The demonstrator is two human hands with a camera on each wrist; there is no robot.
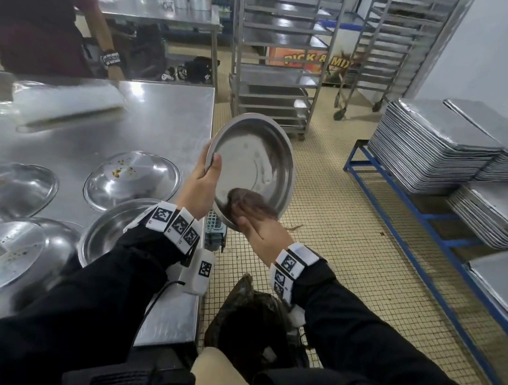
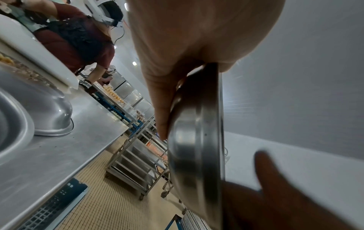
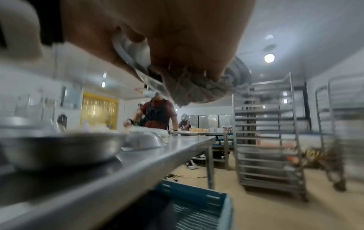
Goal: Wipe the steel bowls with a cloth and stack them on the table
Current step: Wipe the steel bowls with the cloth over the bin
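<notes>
The left hand (image 1: 199, 184) grips the rim of a steel bowl (image 1: 255, 158), thumb inside, fingers hidden behind it; the bowl is tilted on edge off the table's (image 1: 161, 116) right side. The right hand (image 1: 263, 233) presses a bunched brown cloth (image 1: 253, 200) into the bowl's lower inside, its fingertips buried in fabric. Left of the hands, 4 upturned bowls (image 1: 132, 178) sit on the table, partly cut off. The right wrist view is blurred.
</notes>
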